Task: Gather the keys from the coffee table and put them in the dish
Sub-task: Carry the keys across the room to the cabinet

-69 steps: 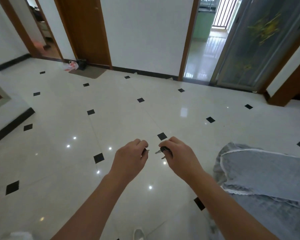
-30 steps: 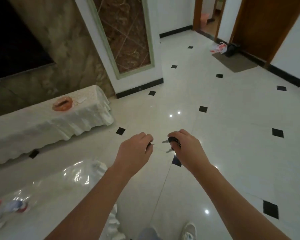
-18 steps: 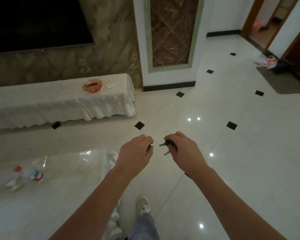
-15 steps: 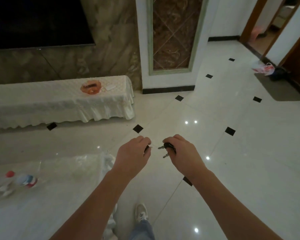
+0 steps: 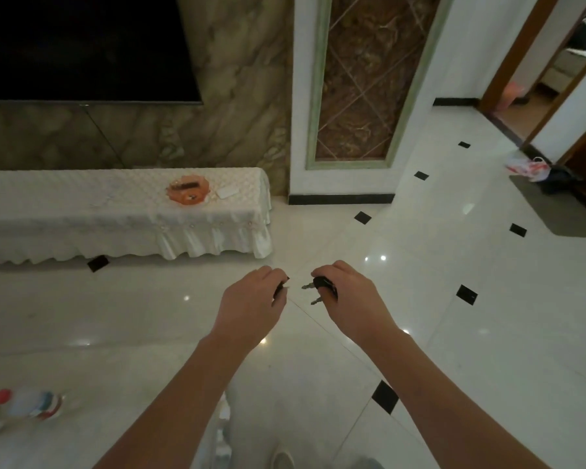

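Black-headed metal keys (image 5: 320,290) in right hand (image 5: 351,296) closed grip, left hand (image 5: 251,301) pinching dark key (image 5: 280,288)

Glossy tiled floor (image 5: 454,350); cloth-draped bench (image 5: 82,225); metal keys (image 5: 313,292).

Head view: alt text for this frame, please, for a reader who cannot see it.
Two bare hands held out over a white tiled floor, the right hand gripping black-headed keys, the left hand pinching a small dark item. Ahead-left, an orange dish sits on a low white-clothed table below a dark screen.
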`<control>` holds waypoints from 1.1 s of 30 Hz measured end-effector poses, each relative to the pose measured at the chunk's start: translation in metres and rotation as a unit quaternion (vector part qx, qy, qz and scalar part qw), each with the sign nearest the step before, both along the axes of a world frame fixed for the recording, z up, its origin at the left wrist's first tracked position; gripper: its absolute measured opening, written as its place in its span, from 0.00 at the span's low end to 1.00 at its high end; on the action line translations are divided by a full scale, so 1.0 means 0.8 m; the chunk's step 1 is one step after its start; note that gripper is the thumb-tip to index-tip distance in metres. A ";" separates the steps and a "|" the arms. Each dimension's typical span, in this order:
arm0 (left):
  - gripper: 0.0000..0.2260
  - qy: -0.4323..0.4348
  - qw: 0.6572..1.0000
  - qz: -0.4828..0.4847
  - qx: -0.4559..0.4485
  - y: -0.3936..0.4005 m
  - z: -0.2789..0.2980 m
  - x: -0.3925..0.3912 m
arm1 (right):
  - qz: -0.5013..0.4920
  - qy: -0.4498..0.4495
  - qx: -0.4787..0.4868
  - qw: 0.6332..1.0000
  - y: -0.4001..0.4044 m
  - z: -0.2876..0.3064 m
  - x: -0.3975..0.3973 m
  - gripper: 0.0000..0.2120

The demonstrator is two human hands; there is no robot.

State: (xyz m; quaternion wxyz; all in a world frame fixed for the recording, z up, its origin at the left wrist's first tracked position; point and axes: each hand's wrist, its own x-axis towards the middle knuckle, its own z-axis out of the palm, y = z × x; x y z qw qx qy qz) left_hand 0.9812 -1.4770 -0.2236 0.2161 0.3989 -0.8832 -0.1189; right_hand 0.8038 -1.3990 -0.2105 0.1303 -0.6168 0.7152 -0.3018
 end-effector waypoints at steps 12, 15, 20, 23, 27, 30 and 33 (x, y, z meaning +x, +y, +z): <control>0.05 -0.020 0.991 0.129 0.004 -0.143 -0.008 0.004 | 0.121 -0.009 0.010 0.993 -0.200 -0.024 -0.014 0.11; 0.05 -0.023 0.986 0.165 0.001 -0.184 0.002 -0.010 | 0.152 -0.014 0.006 0.988 -0.258 -0.021 -0.030 0.11; 0.05 -0.027 0.977 0.209 -0.023 -0.240 0.014 -0.039 | 0.197 -0.008 -0.012 0.980 -0.347 -0.018 -0.057 0.10; 0.05 -0.021 0.973 0.230 -0.022 -0.265 0.014 -0.051 | 0.220 -0.004 -0.009 0.976 -0.391 -0.020 -0.065 0.10; 0.05 -0.029 0.967 0.254 -0.011 -0.291 0.008 -0.049 | 0.240 -0.011 -0.007 0.971 -0.435 -0.021 -0.063 0.11; 0.05 -0.032 0.962 0.273 0.004 -0.317 0.005 -0.039 | 0.248 -0.014 -0.007 0.969 -0.464 -0.023 -0.056 0.11; 0.04 -0.027 0.962 0.273 0.000 -0.351 -0.002 -0.029 | 0.251 -0.008 0.000 0.968 -0.497 -0.027 -0.047 0.11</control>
